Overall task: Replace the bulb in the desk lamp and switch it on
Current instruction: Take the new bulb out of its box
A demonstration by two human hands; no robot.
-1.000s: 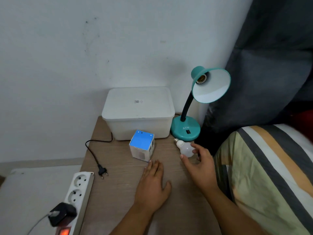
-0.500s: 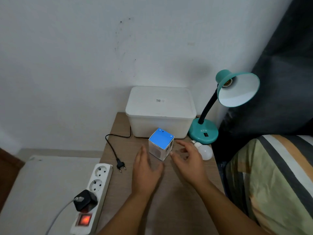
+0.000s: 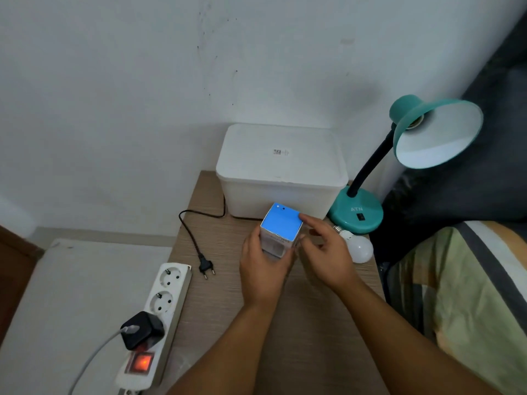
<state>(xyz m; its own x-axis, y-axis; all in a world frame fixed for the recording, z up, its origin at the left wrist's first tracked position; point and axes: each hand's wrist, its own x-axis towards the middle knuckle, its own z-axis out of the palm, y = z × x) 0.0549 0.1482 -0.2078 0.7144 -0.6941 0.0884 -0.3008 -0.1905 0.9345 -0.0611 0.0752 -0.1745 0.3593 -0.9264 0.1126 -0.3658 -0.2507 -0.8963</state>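
Note:
A teal desk lamp (image 3: 356, 213) stands at the table's back right, its shade (image 3: 437, 135) tilted toward me with an empty socket inside. A white bulb (image 3: 360, 248) lies on the table in front of the lamp base. A small bulb box (image 3: 281, 228) with a blue top stands in the middle. My left hand (image 3: 263, 266) wraps around the box's left and front sides. My right hand (image 3: 328, 252) touches the box's top right corner with its fingertips. The lamp's black plug (image 3: 206, 266) lies unplugged on the table.
A white lidded plastic container (image 3: 282, 169) sits at the back against the wall. A white power strip (image 3: 159, 312) with a lit red switch and a black charger lies at the table's left edge. A striped bedcover (image 3: 462, 295) is at the right.
My right hand left the loose bulb and moved left to the box. My left hand rose from the table and closed around the box. The view shifted left.

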